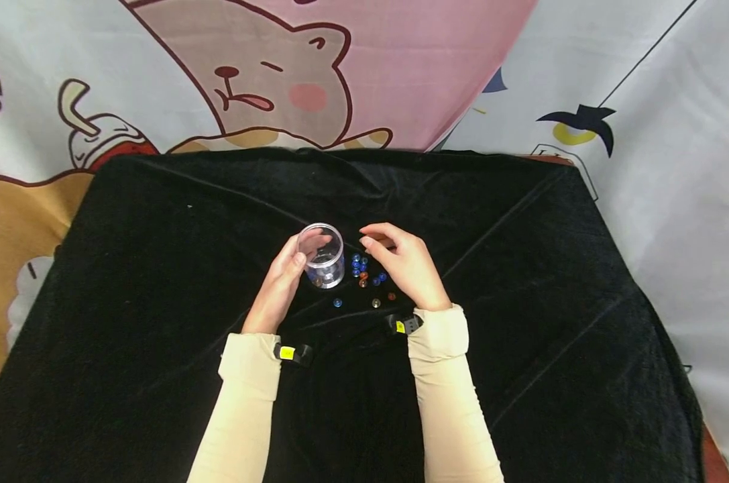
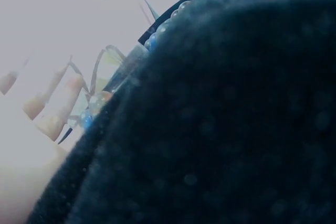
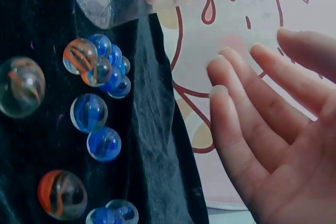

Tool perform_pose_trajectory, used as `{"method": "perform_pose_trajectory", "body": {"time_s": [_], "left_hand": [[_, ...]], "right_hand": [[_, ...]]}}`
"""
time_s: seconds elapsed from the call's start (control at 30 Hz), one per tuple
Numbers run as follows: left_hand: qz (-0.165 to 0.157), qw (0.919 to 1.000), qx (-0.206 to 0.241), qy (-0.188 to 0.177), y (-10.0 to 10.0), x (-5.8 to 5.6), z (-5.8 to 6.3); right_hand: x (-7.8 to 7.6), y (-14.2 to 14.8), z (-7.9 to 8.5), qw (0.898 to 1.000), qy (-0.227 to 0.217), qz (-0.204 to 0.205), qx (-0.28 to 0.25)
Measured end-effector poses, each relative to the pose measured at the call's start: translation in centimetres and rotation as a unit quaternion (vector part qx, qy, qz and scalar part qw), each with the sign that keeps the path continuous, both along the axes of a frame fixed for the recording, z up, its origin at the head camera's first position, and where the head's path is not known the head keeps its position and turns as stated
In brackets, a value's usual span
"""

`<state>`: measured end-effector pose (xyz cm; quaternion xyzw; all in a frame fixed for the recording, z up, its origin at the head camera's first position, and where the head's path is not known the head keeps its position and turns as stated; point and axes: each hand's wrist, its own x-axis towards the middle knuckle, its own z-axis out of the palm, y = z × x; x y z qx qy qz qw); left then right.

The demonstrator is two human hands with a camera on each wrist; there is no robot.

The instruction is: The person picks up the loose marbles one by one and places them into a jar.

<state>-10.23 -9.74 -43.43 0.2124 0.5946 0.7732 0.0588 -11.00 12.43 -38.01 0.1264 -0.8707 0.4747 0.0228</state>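
Left hand [image 1: 279, 278] is curled round a clear cup [image 1: 335, 270], going by my feeds. Right hand [image 1: 405, 263] looks empty to me, fingers loosely spread, hovering over the black cloth [image 1: 521, 322] near some blue and orange marbles [image 1: 356, 264], mostly just right of the cup.

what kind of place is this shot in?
Probably an improvised indoor recording corner: cartoon-printed fabric backdrop, black velvety cloth spread under glass marbles, and small black wrist-worn devices.
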Motion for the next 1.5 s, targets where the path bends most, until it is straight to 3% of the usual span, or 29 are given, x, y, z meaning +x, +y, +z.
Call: {"method": "perform_pose_trajectory", "body": {"time_s": [0.23,0.57,0.97,1.27,1.5], "left_hand": [[-0.003,0.9999,0.009,0.003,-0.1,-0.2,-0.3],[-0.003,0.9997,0.026,-0.003,0.0,-0.2,-0.3],[0.003,0.9992,0.034,0.02,0.0,-0.2,-0.4],[0.012,0.9991,0.034,0.024,0.1,-0.3,-0.5],[0.013,0.9992,0.031,0.022,0.2,-0.3,-0.4]], "right_hand": [[-0.1,0.4,-0.4,0.998,-0.033,0.007,0.057],[-0.4,0.9,-0.9,0.998,-0.018,-0.002,0.061],[-0.3,1.7,-1.2,0.996,-0.053,-0.013,0.069],[-0.2,1.5,-1.4,0.989,-0.105,0.011,0.102],[-0.2,1.4,-1.6,0.988,-0.099,0.014,0.121]]}}
